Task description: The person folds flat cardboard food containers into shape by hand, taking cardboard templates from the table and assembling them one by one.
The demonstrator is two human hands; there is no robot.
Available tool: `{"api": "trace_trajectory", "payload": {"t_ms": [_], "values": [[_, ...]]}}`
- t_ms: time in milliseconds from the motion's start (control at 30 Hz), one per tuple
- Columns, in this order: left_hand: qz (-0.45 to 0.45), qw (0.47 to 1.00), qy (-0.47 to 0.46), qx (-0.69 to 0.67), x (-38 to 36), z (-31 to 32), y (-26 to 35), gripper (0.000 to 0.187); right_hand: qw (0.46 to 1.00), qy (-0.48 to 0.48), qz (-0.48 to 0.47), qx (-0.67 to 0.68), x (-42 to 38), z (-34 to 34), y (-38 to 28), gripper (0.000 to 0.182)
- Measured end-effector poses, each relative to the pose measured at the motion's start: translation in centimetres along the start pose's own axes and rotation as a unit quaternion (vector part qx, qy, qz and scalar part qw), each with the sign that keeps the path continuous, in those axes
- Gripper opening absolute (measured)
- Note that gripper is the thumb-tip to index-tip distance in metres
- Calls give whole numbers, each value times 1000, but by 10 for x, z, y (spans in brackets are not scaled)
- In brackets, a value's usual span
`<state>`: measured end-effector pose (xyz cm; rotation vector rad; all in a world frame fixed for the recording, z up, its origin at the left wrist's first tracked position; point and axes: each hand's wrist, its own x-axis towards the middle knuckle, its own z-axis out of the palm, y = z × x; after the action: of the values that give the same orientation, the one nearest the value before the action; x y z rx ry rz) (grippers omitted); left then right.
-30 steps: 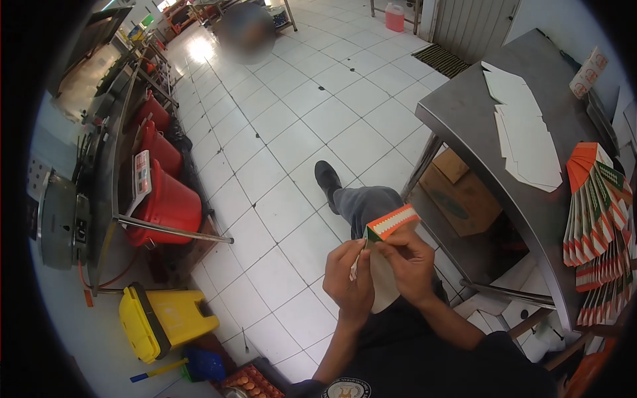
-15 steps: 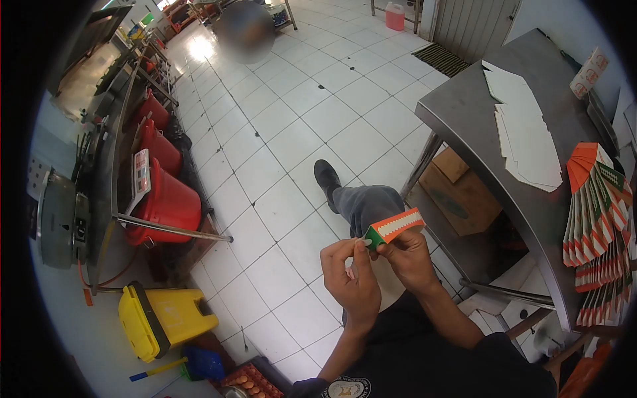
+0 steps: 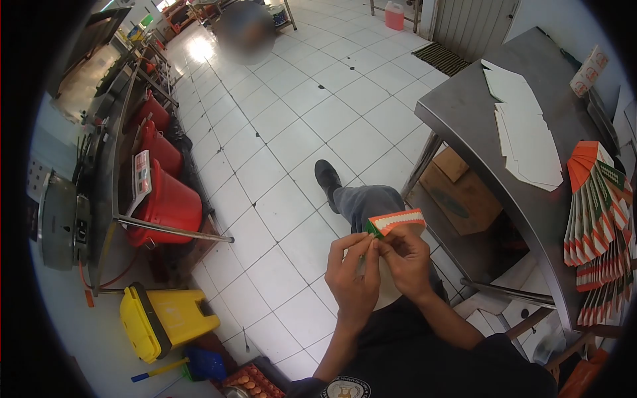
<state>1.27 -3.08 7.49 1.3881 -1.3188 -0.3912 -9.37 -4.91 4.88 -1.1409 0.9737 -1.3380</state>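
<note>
White tiles cover the floor [image 3: 285,166] of this room. From the middle of the view, a gray metal table [image 3: 458,99] is at 2 o'clock, with white flat cards [image 3: 531,142] lying on it. Orange, green and white folded papers [image 3: 587,219] are in a fanned pile near its edge, at 3 o'clock. Brown boxes [image 3: 461,202] sit under the table. Red buckets [image 3: 174,209] stand in a row at 9 and 10 o'clock, and a yellow bin [image 3: 174,322] is at 8 o'clock. A blue dustpan [image 3: 206,363] is just beside the bin. Eggs [image 3: 251,383] are at 7 o'clock, and a jug [image 3: 394,17] with pink stuff is up at 1 o'clock.

The small folded paper [image 3: 400,220] is up in the air at 4 o'clock, over the person's leg [image 3: 371,202]. It is orange and white on top, with a green end. The left hand [image 3: 355,282] has its thumb and finger pinched tight on the green end. The right hand [image 3: 408,265] has its thumb and fingers closed on the lower side. Both hands' tips are close together, so I cannot tell if they touch.
</note>
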Motion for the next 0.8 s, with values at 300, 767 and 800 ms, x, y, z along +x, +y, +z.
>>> {"api": "trace_trajectory", "payload": {"t_ms": [300,767,800], "values": [[-1,999,-9,-34,3,-7,1,24,987,-141,71,-17,15,-33,-6,15],[60,998,29,-1,-7,1,-19,22,974,-108,188,70,17,-9,-14,19],[56,998,23,3,-6,2,-20,22,982,-81,172,12,14,-2,-15,22]]}}
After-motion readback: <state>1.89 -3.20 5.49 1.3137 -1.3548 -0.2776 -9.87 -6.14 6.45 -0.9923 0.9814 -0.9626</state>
